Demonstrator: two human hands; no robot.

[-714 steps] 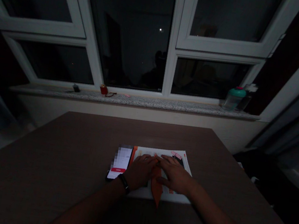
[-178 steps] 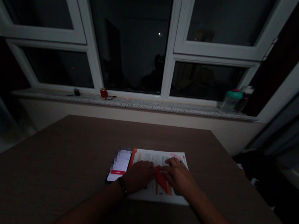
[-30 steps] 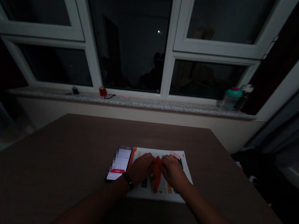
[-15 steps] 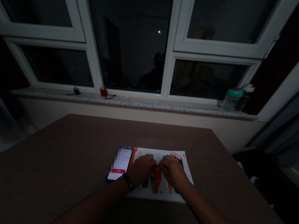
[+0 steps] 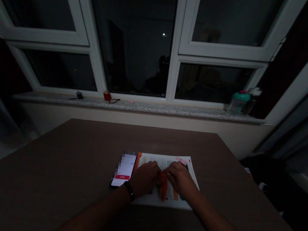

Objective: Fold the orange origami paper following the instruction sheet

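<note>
Both hands are over a printed sheet or booklet (image 5: 144, 199) on the table. My left hand (image 5: 147, 176), with a dark band on its wrist, is closed on the upper left of a small red pointed piece (image 5: 163, 190). My right hand (image 5: 181, 176) pinches the same piece at its upper right. The piece looks soft or folded and tapers towards me; a small dark patch shows near my left fingers. Its exact kind is too dim to make out. Left of the sheet lies a phone (image 5: 124, 167) with its screen lit.
A pink item (image 5: 181, 161) lies at the sheet's top right. The brown table (image 5: 87, 152) ends below a stone windowsill (image 5: 155, 108). On the sill stand a red jar (image 5: 106, 95), a small dark bottle (image 5: 79, 95) and a teal-lidded bottle (image 5: 239, 103). Curtains hang at both sides.
The red piece's lower tip has shifted slightly right and looks a little more turned. Both hands keep hold of it, with small finger movements. The view has shifted very slightly.
</note>
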